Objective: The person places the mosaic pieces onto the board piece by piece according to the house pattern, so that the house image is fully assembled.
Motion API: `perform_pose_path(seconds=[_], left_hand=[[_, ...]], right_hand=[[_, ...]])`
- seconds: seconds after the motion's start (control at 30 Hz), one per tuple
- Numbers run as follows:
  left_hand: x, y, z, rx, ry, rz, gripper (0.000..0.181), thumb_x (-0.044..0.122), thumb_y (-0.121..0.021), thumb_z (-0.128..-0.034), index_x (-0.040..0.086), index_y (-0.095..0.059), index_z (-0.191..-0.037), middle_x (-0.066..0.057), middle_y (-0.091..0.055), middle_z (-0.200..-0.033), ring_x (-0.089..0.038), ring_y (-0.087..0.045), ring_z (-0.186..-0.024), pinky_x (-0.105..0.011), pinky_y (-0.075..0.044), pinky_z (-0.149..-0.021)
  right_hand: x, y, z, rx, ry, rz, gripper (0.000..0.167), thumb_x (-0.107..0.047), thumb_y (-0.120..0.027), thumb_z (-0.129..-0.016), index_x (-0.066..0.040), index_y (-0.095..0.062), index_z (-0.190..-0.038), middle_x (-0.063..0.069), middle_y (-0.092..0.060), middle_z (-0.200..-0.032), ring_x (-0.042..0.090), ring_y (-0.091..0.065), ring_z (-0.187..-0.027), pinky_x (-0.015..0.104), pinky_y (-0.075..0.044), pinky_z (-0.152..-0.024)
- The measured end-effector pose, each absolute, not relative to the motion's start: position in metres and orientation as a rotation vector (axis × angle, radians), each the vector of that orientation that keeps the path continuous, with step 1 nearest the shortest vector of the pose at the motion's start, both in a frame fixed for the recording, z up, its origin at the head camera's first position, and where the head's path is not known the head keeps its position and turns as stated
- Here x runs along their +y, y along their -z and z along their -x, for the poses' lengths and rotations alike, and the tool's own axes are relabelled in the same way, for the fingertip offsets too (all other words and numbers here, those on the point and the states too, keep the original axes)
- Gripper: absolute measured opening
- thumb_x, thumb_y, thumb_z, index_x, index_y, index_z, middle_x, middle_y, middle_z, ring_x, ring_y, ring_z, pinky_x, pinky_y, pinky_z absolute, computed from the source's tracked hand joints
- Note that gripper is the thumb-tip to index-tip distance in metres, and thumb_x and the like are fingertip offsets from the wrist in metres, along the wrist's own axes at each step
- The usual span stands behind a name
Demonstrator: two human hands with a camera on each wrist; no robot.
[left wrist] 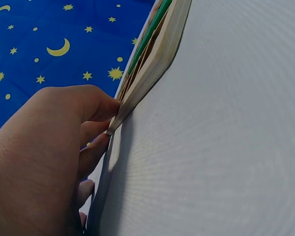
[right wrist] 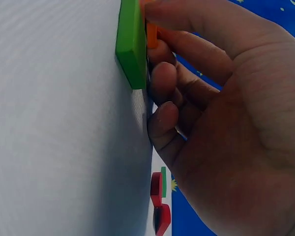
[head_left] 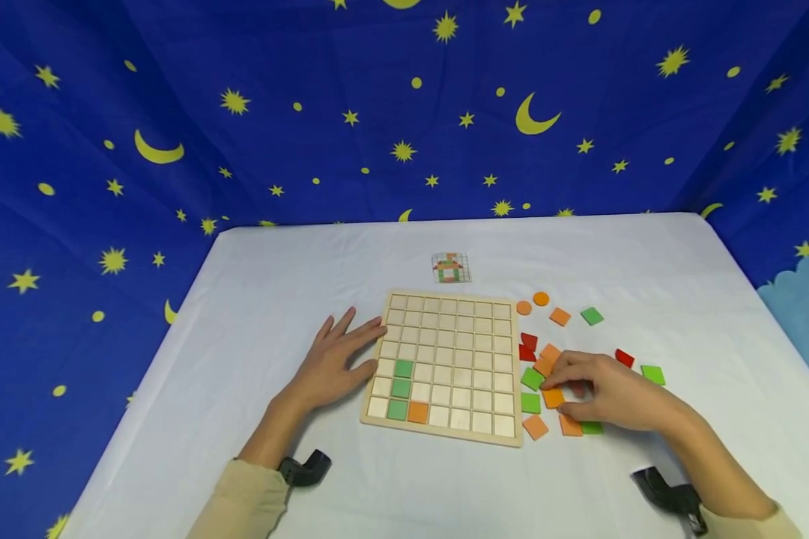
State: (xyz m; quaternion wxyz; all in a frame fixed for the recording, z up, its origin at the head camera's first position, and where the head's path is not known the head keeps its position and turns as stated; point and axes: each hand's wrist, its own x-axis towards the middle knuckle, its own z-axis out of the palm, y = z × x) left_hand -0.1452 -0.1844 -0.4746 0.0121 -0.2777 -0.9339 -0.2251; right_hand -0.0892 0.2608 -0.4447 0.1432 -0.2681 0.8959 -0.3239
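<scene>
A wooden grid board [head_left: 472, 436] lies on the white table, with three green tiles [head_left: 401, 388] in its left part and an orange tile [head_left: 417, 412] in its bottom row. My left hand [head_left: 337, 368] rests at the board's left edge, its fingers spread and touching the frame; the left wrist view shows the fingertips against the wooden rim [left wrist: 157, 61]. Right of the board, my right hand [head_left: 607, 391] pinches an orange square tile [head_left: 553, 397] between thumb and fingers. In the right wrist view a green tile [right wrist: 131, 46] lies close to that thumb.
Around the right hand lie several loose tiles: green squares [head_left: 530, 403], orange squares [head_left: 535, 427], red pieces [head_left: 624, 358] and orange discs [head_left: 541, 299]. A small pattern card [head_left: 451, 267] lies behind the board. A blue star-printed cloth [head_left: 350, 150] hangs behind the table.
</scene>
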Motion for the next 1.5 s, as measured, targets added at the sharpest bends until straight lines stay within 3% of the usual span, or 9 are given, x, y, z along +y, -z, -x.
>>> perform_pose_path(seconds=[0.6, 0.83, 1.27, 1.5], left_hand=[[-0.185, 0.476, 0.145, -2.914, 0.712, 0.868, 0.052, 0.038, -0.058, -0.0910, 0.027, -0.050, -0.141, 0.013, -0.039, -0.148, -0.027, -0.015, -0.144, -0.052, -0.005, -0.114], [-0.185, 0.475, 0.145, -2.913, 0.715, 0.856, 0.052, 0.038, -0.058, -0.0912, 0.027, -0.050, -0.141, 0.012, -0.039, -0.148, -0.027, -0.016, -0.144, -0.052, -0.005, -0.114], [-0.184, 0.477, 0.146, -2.915, 0.715, 0.860, 0.052, 0.040, -0.057, -0.0915, 0.030, -0.049, -0.142, 0.015, -0.038, -0.148, -0.026, -0.014, -0.144, -0.051, -0.004, -0.114], [-0.184, 0.476, 0.146, -2.911, 0.714, 0.868, 0.052, 0.039, -0.057, -0.0914, 0.028, -0.049, -0.142, 0.012, -0.039, -0.149, -0.028, -0.014, -0.144, -0.052, -0.005, -0.114]], right_hand=[[0.250, 0.442, 0.089, 2.623, 0.932, 0.772, 0.026, -0.027, -0.078, -0.081, -0.033, -0.072, -0.105, -0.017, -0.058, -0.100, 0.007, -0.051, -0.076, 0.021, -0.042, -0.062], [0.237, 0.436, 0.092, 2.687, 0.903, 0.827, 0.030, -0.021, -0.077, -0.080, -0.035, -0.070, -0.105, -0.020, -0.056, -0.097, 0.006, -0.050, -0.078, 0.021, -0.042, -0.062], [0.214, 0.432, 0.095, 2.622, 1.040, 0.893, 0.030, -0.017, -0.077, -0.079, -0.027, -0.072, -0.108, -0.016, -0.060, -0.099, 0.011, -0.053, -0.078, 0.022, -0.044, -0.063], [0.198, 0.434, 0.096, 2.634, 1.006, 0.922, 0.029, -0.025, -0.078, -0.080, -0.030, -0.072, -0.108, -0.021, -0.059, -0.100, 0.007, -0.052, -0.080, 0.025, -0.040, -0.070]])
